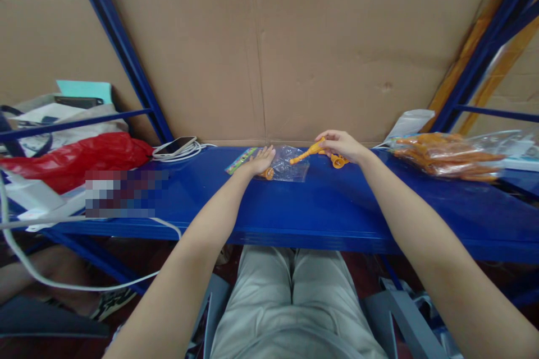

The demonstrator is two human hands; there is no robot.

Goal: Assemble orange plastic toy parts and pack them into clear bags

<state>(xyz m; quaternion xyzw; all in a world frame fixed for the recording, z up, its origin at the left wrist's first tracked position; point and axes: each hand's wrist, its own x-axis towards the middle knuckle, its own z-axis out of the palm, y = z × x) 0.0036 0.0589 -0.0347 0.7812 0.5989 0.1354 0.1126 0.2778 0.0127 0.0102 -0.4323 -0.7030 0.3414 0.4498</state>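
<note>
In the head view, my left hand (261, 161) lies flat with its fingers stretched out, resting on a clear plastic bag (297, 174) with a colourful header card (241, 160). Beside that palm shows an orange plastic piece with a round end (268, 173), partly hidden by the hand. My right hand (342, 143) is closed around the thick end of an orange plastic piece with a ribbed, narrow tip (309, 151), held tilted over the bag. Just below the right hand sits another orange piece with a round end (338, 161); its far part is hidden.
To the right, a large clear bag of orange pieces (450, 157) lies on the blue shelf (295, 213). At left are a phone (179, 145), coiled white cables (177, 154) and a red bag (105, 157). Cardboard (315, 56) walls off the back. A person's leg (50, 275) shows lower left.
</note>
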